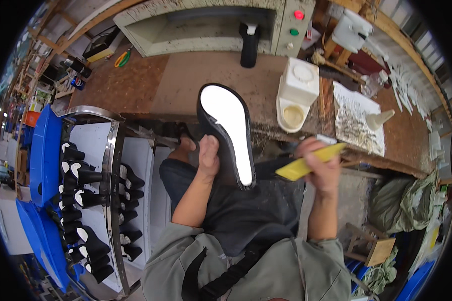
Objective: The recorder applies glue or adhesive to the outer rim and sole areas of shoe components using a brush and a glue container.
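Observation:
My left hand [208,156] is closed around the side of a black shoe [202,111], its underside turned up and showing a smooth white sole face [231,123]. The toe points away from me, over the bench edge. To the right, my right hand [320,168] grips a flat yellow piece [299,169], slightly smeared by motion; its exact kind is unclear. That piece is apart from the shoe. Just beyond my right hand stands a white dispenser with a round cup [292,116] at its front.
A second black shoe [249,50] stands at the opening of a pale box-like machine [160,47] with coloured buttons. At left, a metal rack [114,175] holds several black shoes. Stained paper [354,108] and a nozzle-tipped bottle [379,120] lie on the bench [178,83].

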`<state>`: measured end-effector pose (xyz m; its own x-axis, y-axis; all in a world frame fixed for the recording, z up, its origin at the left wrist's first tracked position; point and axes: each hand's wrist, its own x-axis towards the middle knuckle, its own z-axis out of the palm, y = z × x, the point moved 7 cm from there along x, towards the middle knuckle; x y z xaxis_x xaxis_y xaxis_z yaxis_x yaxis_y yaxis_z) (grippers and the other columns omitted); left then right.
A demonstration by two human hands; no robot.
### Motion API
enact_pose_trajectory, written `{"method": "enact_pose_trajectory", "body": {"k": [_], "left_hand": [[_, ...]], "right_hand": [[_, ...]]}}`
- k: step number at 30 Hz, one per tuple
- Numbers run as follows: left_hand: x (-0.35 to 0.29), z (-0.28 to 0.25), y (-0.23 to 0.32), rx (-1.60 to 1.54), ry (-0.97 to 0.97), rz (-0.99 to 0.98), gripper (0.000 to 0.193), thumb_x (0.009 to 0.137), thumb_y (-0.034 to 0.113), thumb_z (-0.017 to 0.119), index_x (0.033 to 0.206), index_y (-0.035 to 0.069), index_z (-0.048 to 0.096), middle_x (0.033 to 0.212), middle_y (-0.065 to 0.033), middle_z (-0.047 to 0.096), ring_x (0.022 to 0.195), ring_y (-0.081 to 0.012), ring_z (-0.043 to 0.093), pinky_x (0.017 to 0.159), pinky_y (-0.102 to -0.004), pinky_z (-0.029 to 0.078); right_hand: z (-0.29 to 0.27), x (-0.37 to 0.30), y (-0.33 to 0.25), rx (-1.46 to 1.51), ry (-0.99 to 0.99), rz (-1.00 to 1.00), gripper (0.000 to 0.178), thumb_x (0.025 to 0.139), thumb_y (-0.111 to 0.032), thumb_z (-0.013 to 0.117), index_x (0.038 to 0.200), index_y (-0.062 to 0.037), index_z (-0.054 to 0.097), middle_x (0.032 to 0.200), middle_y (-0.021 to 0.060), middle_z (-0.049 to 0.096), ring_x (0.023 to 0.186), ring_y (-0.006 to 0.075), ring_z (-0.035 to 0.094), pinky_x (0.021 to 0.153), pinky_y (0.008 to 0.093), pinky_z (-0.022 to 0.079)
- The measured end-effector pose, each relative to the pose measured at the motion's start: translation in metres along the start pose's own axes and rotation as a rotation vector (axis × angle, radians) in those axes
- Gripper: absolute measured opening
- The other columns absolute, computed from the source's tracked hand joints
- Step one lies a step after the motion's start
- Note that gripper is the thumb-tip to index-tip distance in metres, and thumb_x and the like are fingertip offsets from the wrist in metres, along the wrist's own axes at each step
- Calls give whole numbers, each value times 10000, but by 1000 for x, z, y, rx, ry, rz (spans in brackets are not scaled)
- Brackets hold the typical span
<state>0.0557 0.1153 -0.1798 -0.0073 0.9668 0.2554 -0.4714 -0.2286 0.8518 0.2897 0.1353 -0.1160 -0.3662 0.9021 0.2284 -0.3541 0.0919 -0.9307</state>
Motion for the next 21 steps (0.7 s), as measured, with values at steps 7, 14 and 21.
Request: {"method": "enact_pose_trajectory", "body": {"k": [7,14,21], "left_hand": [[32,-26,-58,-254,165,-166,783,894,652,293,1231,-32,470,1095,-174,597,924,-251,628,841,-350,504],[13,-44,-11,643,532,46,530,733,179,723,1174,4,487,1051,-137,611,951,-246,588,858,-350,448],[208,-116,-6,793,634,291,497,730,232,696,1128,2,507,995,-193,608,927,-330,595,819,-395,451]], "right_hand": [[59,-10,154,70,-273,754,324,925,-384,543,857,-69,565,660,0,588,536,67,532,454,204,402],[68,24,174,-244,-312,600,335,911,-308,586,1001,13,621,678,18,600,619,98,557,577,244,445],[35,25,133,-336,-184,517,355,907,-239,593,1135,34,591,709,22,612,661,88,560,615,234,452]]}}
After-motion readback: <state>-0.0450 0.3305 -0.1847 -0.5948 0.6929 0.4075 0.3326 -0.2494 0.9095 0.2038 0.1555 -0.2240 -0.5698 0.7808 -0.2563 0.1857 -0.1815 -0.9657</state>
